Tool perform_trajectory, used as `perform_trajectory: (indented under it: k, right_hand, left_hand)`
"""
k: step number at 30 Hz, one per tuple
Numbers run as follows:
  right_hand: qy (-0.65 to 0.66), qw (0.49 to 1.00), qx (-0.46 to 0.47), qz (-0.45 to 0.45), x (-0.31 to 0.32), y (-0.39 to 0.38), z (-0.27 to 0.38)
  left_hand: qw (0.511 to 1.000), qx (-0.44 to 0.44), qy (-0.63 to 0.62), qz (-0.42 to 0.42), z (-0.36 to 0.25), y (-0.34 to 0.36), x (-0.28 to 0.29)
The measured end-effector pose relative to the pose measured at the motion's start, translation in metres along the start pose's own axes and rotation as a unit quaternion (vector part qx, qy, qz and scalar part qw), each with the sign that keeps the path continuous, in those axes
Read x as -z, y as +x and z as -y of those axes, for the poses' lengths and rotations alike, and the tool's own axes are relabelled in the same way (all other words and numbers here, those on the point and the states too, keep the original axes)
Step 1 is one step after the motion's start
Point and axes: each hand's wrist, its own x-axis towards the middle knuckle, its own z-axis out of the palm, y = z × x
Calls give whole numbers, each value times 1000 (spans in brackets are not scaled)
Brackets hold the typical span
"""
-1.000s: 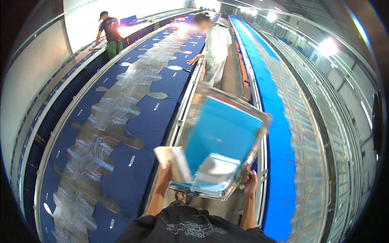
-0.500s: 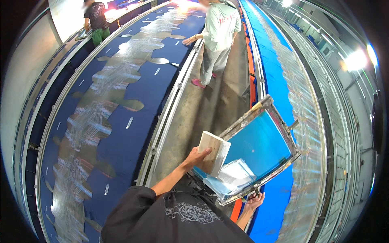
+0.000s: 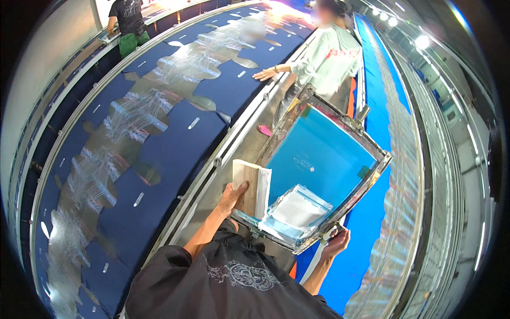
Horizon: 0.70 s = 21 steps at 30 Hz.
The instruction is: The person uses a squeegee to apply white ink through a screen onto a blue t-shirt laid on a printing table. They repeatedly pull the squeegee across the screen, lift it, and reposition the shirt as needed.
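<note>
My left hand [image 3: 231,195] is closed round a wooden squeegee [image 3: 250,175], thumb on its face. White ink coats the squeegee's right edge, which stands over the near left corner of a screen-printing frame [image 3: 346,207]. My right hand [image 3: 336,243] grips the frame at its near right corner, where a small fitting is partly hidden by the fingers. The frame is held up in front of me at a slant, its rim worn and ink-stained. Inside it is blue mesh [image 3: 324,154] with a small pale design, and a thick patch of white ink [image 3: 300,207] lies at the near end.
On the left runs a long table [image 3: 175,175] with dark blue fabric pieces bearing small white prints. Another long table with bright blue fabric [image 3: 340,287] is on the right. A person in a pale green top [image 3: 332,58] stands in the aisle beyond the frame; another person [image 3: 129,21] works far left.
The frame and squeegee have shifted left and farther up in view, and the mesh now faces me more fully. The view has turned. Both hands keep their holds.
</note>
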Motion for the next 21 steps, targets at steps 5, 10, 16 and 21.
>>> perform_trajectory:
  k: [5, 10, 16, 21]
  right_hand:
    - [-27, 998, 46, 38, -115, 140, -10]
    - [-58, 994, 72, 57, -239, 270, -7]
    - [-83, 976, 50, 197, -462, 378, -52]
    - [-195, 922, -51, 329, -679, 472, -173]
  left_hand:
    - [999, -37, -34, -20, -34, 160, -17]
    - [990, -71, -73, -96, -97, 291, -42]
    - [967, -182, -69, -162, -166, 381, 11]
    - [891, -267, -160, -331, -210, 413, 60]
